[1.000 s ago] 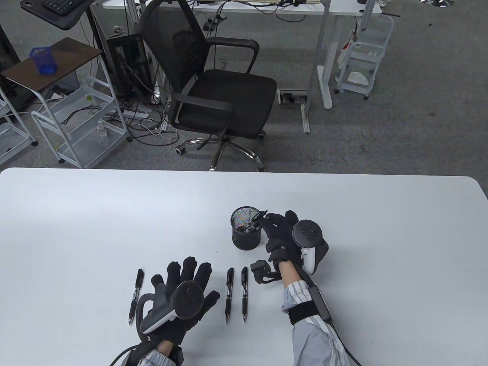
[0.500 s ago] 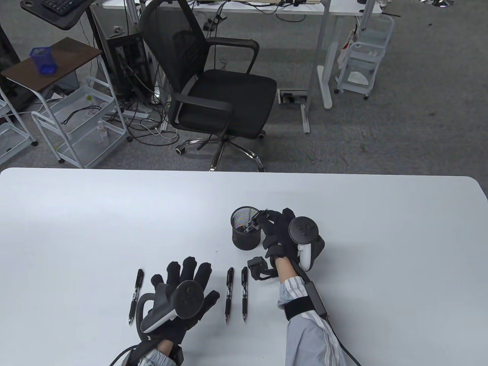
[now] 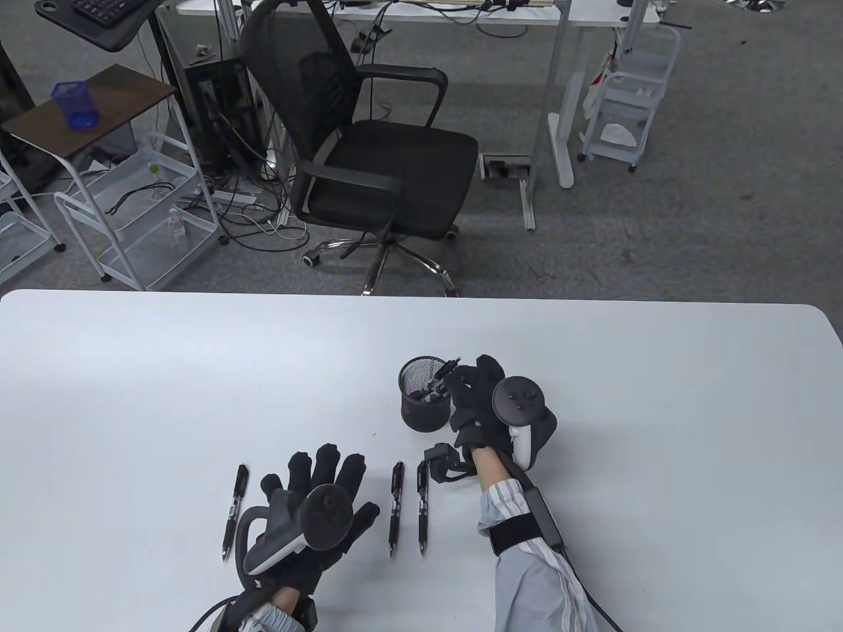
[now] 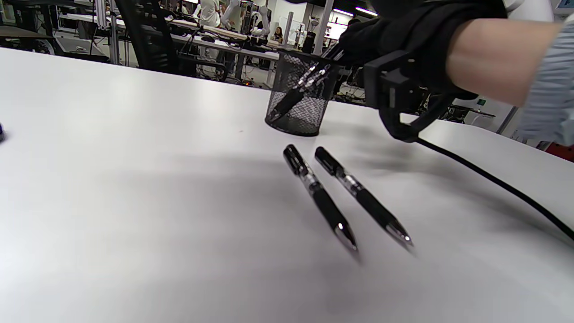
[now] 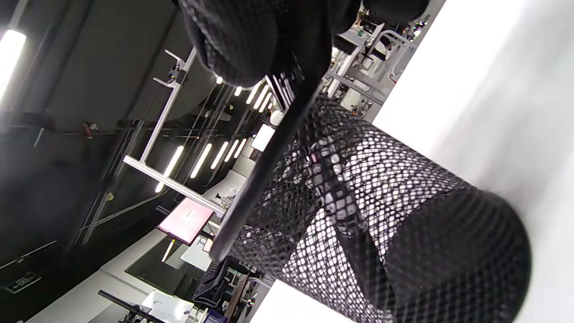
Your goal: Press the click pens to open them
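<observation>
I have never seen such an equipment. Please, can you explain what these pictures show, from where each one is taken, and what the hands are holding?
These are a person's two hands in black sensor gloves, each with a tracker strapped on its back. One camera looks down at the white table; two small cameras sit on the wrists, so their pictures are tilted. The left hand rests flat on the table and holds nothing. The right hand grips a pen at the rim of the black mesh pen cup, which has pens inside. Three more click pens lie on the table: one left of the left hand, two side by side right of it.
</observation>
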Demonstrator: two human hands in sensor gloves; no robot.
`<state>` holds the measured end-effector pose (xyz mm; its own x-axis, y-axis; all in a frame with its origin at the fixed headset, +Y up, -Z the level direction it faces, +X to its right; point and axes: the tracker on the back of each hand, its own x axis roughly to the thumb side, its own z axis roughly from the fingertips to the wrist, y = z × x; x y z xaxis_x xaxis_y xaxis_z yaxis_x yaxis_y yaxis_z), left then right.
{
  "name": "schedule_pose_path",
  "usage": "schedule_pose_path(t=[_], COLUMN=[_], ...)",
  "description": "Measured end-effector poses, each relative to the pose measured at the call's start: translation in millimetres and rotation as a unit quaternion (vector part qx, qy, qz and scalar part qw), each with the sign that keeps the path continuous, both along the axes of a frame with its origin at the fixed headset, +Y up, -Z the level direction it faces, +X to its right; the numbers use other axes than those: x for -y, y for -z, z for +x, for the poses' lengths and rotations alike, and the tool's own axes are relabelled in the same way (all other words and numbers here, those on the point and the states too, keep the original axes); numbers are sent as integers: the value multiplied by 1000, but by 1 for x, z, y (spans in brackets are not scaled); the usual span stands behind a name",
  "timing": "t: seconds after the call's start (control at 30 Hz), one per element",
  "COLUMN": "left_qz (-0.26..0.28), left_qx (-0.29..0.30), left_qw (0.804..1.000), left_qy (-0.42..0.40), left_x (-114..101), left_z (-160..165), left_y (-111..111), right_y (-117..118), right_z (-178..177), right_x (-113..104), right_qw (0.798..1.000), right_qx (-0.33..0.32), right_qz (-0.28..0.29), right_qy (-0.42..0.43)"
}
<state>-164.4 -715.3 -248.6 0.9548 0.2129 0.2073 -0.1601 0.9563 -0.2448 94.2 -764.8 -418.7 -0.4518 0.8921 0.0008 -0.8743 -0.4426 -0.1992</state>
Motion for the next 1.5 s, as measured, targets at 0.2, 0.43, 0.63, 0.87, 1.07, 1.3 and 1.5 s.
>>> schedule_pose_path(t=[0.2,0.43,0.63,0.87,1.07,1.3,1.5], left_qz=[1,0,0,1,3,6,7], left_qx=[1,0,1,3,4,4,5], left_qw=[1000,1000,1000,1000,1000,1000,1000], left_qy=[-1,-5,-5,-6,-11,-12,-13], left_x=[0,0,0,0,-1,-2,-2], left_z=[0,0,0,0,0,-1,-1], left_y=[0,0,0,0,-1,-2,-2], right_y=[-6,-12,-21,-39,-65,-96,-113], right_z=[0,7,14,30,48,56,61], right_x=[-11,-27,-45,-76,-95,-83,-45], right_qw=[999,996,993,989,974,937,888], right_qx=[13,25,14,13,-37,-50,-2], right_qz=[41,76,97,148,169,110,19], right_qy=[-20,-40,-57,-18,148,328,459])
